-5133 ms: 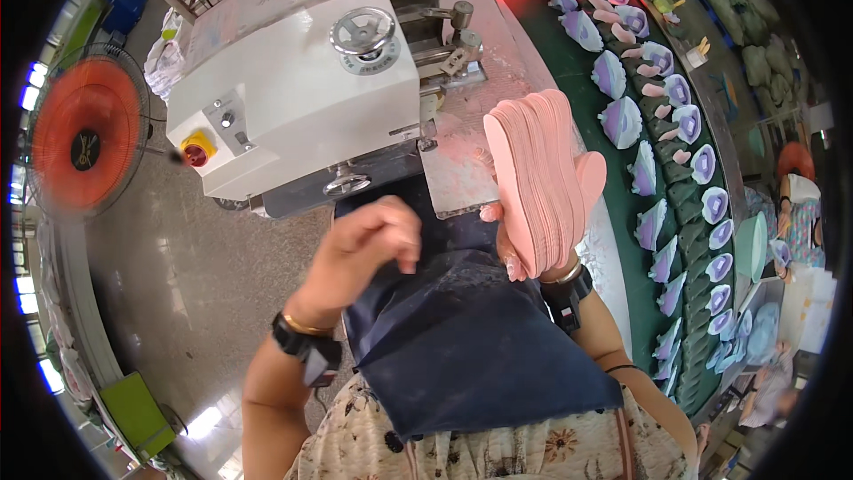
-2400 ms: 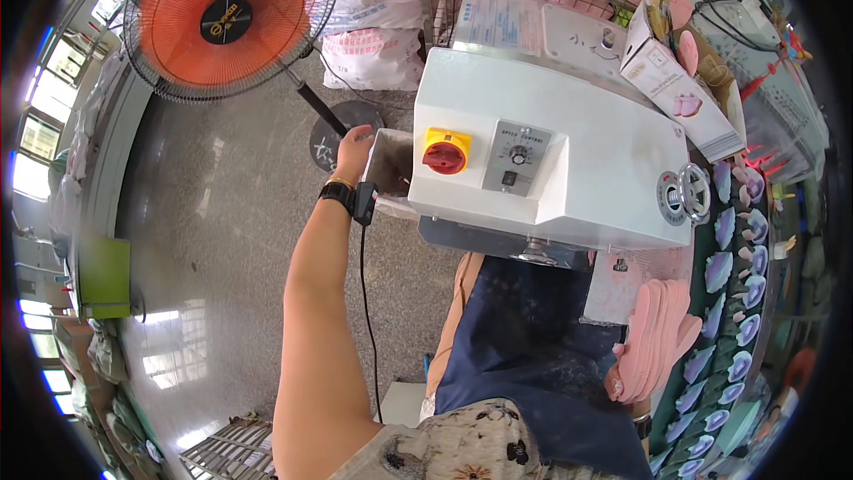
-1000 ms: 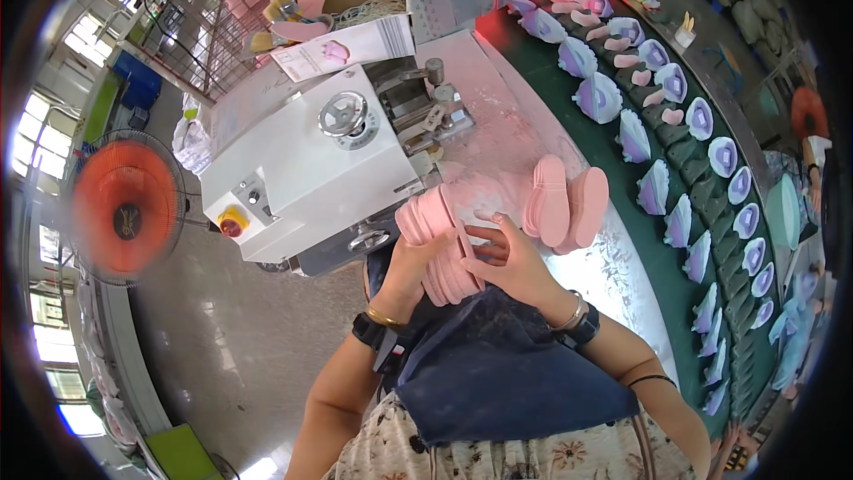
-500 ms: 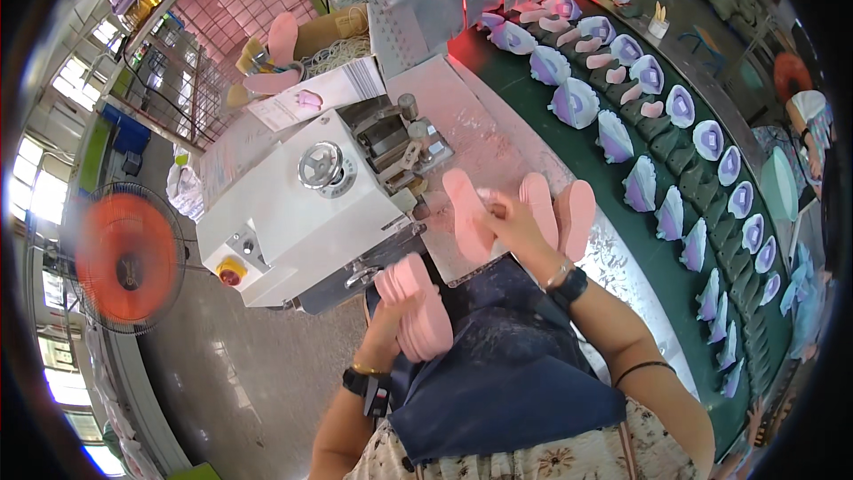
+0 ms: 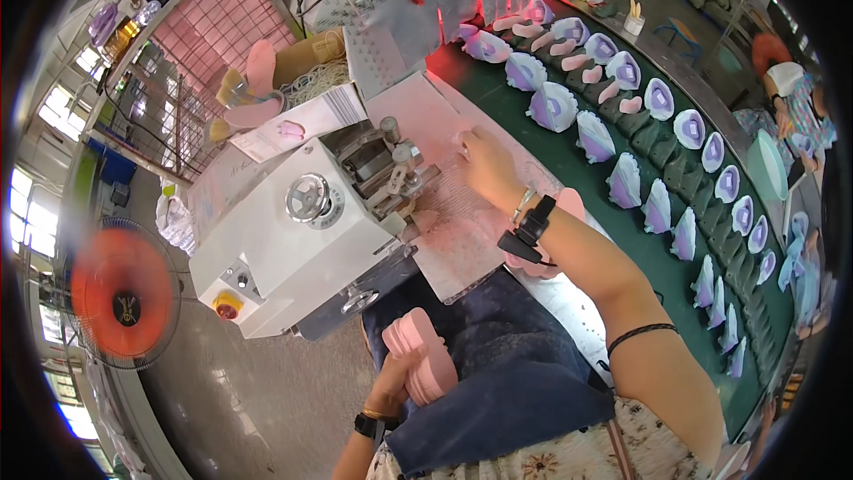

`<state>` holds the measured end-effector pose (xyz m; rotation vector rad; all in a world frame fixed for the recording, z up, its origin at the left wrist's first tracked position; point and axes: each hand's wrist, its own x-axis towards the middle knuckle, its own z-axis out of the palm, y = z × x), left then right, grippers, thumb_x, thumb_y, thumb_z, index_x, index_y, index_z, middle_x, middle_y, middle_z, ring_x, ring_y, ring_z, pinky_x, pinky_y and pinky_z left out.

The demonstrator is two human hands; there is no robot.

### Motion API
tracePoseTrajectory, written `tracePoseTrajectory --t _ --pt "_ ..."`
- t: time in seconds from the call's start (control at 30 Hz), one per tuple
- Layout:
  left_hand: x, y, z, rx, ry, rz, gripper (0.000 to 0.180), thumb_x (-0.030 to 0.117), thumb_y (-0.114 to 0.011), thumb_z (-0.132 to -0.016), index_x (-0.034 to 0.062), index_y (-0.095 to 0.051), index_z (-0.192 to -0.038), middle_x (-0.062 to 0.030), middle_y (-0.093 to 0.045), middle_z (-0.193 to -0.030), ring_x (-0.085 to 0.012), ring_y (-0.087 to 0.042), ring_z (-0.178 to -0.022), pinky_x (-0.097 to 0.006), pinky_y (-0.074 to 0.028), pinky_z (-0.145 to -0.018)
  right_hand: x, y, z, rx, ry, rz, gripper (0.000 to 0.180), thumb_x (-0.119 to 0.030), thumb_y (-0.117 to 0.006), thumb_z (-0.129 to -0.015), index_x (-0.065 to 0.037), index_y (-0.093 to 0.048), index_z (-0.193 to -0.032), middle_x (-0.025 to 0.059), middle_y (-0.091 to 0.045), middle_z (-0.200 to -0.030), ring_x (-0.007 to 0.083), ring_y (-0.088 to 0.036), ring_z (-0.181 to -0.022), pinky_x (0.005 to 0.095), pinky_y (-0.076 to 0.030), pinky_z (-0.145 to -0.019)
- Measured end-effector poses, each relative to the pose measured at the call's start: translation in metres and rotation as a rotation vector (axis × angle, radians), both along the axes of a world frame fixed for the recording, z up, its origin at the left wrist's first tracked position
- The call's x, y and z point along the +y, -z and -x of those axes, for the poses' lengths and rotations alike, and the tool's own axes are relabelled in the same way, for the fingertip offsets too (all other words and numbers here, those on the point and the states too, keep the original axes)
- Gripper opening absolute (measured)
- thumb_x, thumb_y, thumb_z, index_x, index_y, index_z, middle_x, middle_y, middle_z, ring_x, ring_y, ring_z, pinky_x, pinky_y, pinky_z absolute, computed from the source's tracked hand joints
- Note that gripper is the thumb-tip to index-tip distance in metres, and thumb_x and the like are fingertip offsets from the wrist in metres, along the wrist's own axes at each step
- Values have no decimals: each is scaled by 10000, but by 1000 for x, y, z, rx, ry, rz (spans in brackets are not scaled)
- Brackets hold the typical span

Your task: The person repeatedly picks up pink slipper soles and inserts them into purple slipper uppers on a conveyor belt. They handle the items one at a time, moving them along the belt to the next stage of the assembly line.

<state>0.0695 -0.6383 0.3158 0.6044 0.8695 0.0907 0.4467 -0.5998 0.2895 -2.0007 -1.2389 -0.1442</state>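
Note:
My left hand (image 5: 400,375) is closed round a stack of pink insoles (image 5: 431,364), held low over the dark blue apron (image 5: 498,329). My right hand (image 5: 489,164) reaches over the dusty pink work plate (image 5: 453,244), right of the machine's rollers (image 5: 378,164). Its fingers are pinched together near a small pale spot; what they hold, if anything, I cannot make out. Under my right wrist, partly hidden by the forearm, more pink insoles (image 5: 570,204) lie at the plate's right edge. The white machine (image 5: 275,253) with a metal handwheel (image 5: 308,198) stands between my hands and the left side.
A green conveyor (image 5: 577,178) on the right carries purple-and-white shoe uppers (image 5: 553,107), dark forms and pink insoles. An orange fan (image 5: 124,293) stands at left. A box (image 5: 311,58) with cords and brushes sits behind the machine. Another person (image 5: 791,93) is at far right.
My right hand has left the pink insole it held and moved away from me across the plate. That insole no longer lies there. My left hand with the stack has dropped slightly nearer me.

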Motion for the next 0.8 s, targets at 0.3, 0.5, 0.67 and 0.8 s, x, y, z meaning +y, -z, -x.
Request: tracePoseTrajectory --t 0.3,0.5,0.67,0.8 --pt "9 2 9 16 -87 -125 527 237 -608 -908 -101 -463 -1286 -200 -596 -1194 -279 -600 -1073 -387 -483 -927 82 74 -7 410 -36 133 254 -231 -643 -798 15 -649 -863 172 -687 -838 237 -680 -738 361 -533 -682" --pt "19 14 -4 67 37 -187 540 332 -506 -986 4 -393 -1400 -115 -509 -1343 -247 -494 -1228 -365 -399 -1047 10 53 -75 1056 175 -569 210 -149 -614 -838 22 -561 -947 143 -638 -725 224 -644 -554 345 -510 -492" --pt "23 22 -17 73 63 -134 548 344 -513 -982 -13 -403 -1384 -115 -518 -1333 -235 -501 -1219 -361 -397 -1042 -146 41 -188 1078 546 -492 258 -98 -563 -844 18 -412 -1019 179 -621 -780 292 -670 -542 380 -542 -414" --pt "27 16 -41 119 130 -142 537 337 -495 -992 -16 -401 -1385 -122 -513 -1340 -235 -496 -1225 -355 -385 -1053 -293 135 -297 429 1066 -223 352 -83 -626 -752 17 -477 -1054 195 -651 -795 284 -679 -586 394 -546 -510"
